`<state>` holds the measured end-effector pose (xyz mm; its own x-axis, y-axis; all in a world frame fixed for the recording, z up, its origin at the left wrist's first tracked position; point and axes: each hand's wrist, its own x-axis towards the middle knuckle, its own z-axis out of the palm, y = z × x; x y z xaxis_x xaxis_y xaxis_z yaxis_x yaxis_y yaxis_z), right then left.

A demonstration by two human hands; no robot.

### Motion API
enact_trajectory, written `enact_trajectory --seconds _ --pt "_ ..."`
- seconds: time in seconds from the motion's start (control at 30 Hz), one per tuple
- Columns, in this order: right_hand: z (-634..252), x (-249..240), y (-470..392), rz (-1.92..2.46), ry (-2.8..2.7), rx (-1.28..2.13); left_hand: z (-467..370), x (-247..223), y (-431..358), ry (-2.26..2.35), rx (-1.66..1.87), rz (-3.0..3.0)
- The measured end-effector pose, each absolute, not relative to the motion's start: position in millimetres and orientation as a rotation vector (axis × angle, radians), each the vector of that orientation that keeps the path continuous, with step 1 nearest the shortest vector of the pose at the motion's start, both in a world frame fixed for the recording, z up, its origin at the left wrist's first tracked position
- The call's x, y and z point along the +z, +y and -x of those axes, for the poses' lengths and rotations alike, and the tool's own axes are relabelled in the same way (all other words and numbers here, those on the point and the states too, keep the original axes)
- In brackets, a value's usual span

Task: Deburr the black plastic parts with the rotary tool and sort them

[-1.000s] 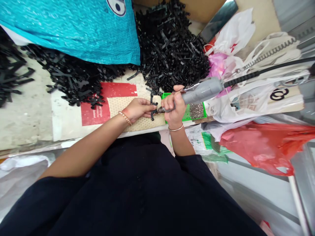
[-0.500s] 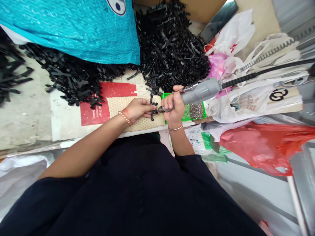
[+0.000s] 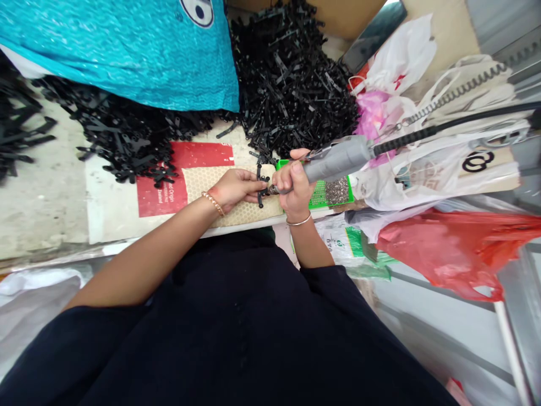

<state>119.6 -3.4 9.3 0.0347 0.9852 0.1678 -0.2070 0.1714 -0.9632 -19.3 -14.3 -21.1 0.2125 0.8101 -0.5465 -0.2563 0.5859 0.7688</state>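
My left hand (image 3: pixel 236 189) is closed, fingertips pinching a small black plastic part (image 3: pixel 260 198) over a honeycomb-patterned mat (image 3: pixel 203 177). In my right hand (image 3: pixel 293 186) is a grey electric screwdriver (image 3: pixel 340 158), gripped near its front end and lying almost level. Its tip meets the black part beside my left fingertips; the exact contact point is too small to make out. Just behind my right hand sits a green tray (image 3: pixel 319 196), partly hidden, with many small metal screws (image 3: pixel 337 191) at its right end.
Big heaps of black plastic parts (image 3: pixel 296 84) lie behind the mat and to the left (image 3: pixel 122 129). A blue plastic bag (image 3: pixel 127 56) covers some. White bags (image 3: pixel 456 163) and a red bag (image 3: pixel 460 248) crowd the right. The screwdriver's black cable (image 3: pixel 460 121) and a coiled spring (image 3: pixel 460 90) run rightward.
My right hand and the screwdriver have shifted slightly left, bringing the tip closer against the black part. My left hand holds nearly still.
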Motion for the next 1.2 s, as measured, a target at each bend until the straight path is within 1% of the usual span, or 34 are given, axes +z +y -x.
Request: enact_trajectory --seconds 0.23,0.5,0.63,0.73,0.83,1.0,1.1,1.2 --pt "-121.1 3.2 -1.8 0.777 -1.195 1.293 19.6 -20.5 -14.7 1.152 0.786 -0.611" --pt "-127.7 -13.3 12.4 0.718 -1.342 1.529 19.4 -19.6 -13.2 1.159 0.772 -0.622" --pt "-124.4 -17.3 13.7 0.627 -1.421 1.555 20.3 -19.4 -13.2 1.156 0.762 -0.624" --pt "-123.7 -14.1 9.1 0.601 -1.451 1.514 20.6 -19.2 -13.5 1.176 0.782 -0.626" --pt "-135.1 -1.7 2.5 0.7 -1.373 1.402 21.4 -18.4 -13.2 1.157 0.756 -0.607" --pt "-185.1 16.7 3.0 0.909 -1.109 0.965 22.1 -15.3 -13.4 1.142 0.751 -0.575" --pt "-215.0 7.7 9.7 1.075 -0.991 0.814 22.7 -13.0 -14.1 1.147 0.739 -0.58" --pt "-231.3 -8.5 13.6 1.128 -0.932 0.788 25.1 -12.6 -14.0 1.15 0.719 -0.605"
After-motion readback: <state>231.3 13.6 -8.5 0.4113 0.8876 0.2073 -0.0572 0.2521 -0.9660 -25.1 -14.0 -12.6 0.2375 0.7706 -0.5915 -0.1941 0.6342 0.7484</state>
